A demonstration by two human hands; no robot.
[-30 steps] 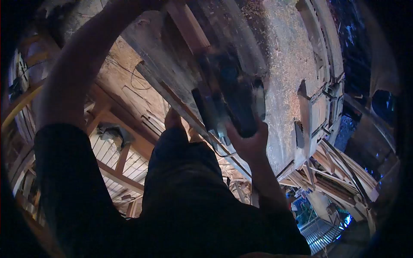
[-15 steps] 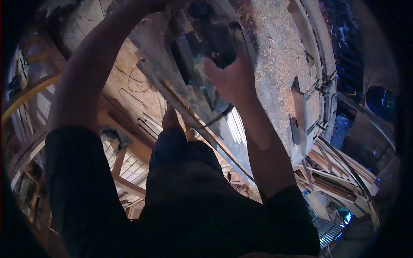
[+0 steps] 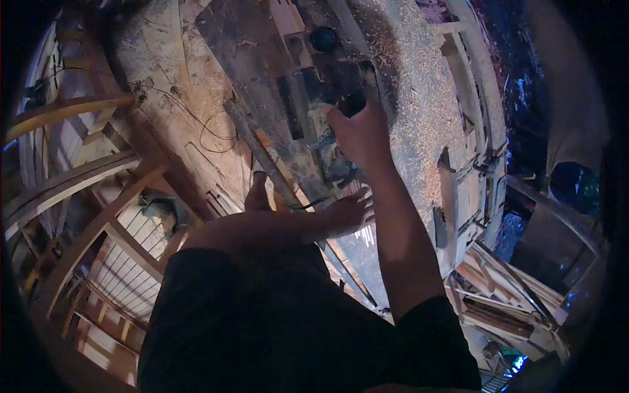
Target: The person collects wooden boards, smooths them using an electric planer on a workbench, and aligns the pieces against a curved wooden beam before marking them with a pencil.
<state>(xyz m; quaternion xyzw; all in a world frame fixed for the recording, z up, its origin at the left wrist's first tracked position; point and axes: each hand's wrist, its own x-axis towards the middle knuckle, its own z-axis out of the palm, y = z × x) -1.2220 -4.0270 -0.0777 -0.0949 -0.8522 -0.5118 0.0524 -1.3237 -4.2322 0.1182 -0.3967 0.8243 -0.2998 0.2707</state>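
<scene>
My right hand (image 3: 367,134) reaches to a dusty, dark machine (image 3: 311,85) with a round black knob (image 3: 323,38) at its far end. The thumb points left, and the hand curves round a dark part of the machine; its fingertips are hidden. Below it, my left forearm lies across in front of my body. My left hand (image 3: 347,213) is at the machine's near end, fingers stretched to the right and apart. Whether it touches the surface I cannot tell. A dark cable (image 3: 318,204) runs close to its wrist.
Wood shavings (image 3: 419,124) cover the worktop to the right. Curved wooden frames (image 3: 72,114) stand at left, and stacked boards (image 3: 504,288) lie at lower right. A thin looped wire (image 3: 219,131) lies left of the machine. A bare foot (image 3: 257,191) shows below.
My left arm has come down from the top left to cross in front of my body, under the right arm. My right hand stays at the machine. The view has shifted slightly.
</scene>
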